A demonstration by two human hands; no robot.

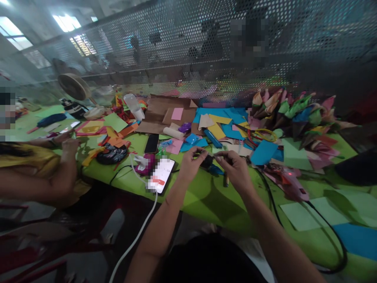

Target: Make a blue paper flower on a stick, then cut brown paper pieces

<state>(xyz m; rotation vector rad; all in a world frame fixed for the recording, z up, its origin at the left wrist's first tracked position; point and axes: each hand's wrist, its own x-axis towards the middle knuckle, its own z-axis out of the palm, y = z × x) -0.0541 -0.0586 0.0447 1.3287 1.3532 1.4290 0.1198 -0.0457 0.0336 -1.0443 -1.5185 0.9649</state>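
Above the green table edge, my left hand (192, 161) is closed in a pinch, thumb against fingers. Opposite it, my right hand (235, 168) also pinches, its fingertips a short gap from the left ones. What either pinch holds is too small to make out. Just behind and between the fingertips is a dark, rounded thing (207, 161), its kind unclear. A small blue folded piece (216, 170) lies below it, close to my right hand. Beside my right thumb a short pen-like stick (226, 180) points toward me.
A lit phone (161, 176) with a white cable lies left. A pink glue gun (287, 181) with a black cord sits right. Folded paper flowers (297, 112) stand behind it. Blue paper (264, 152) and scissors (265, 135) lie nearby. Another person's arm (38, 182) rests at left.
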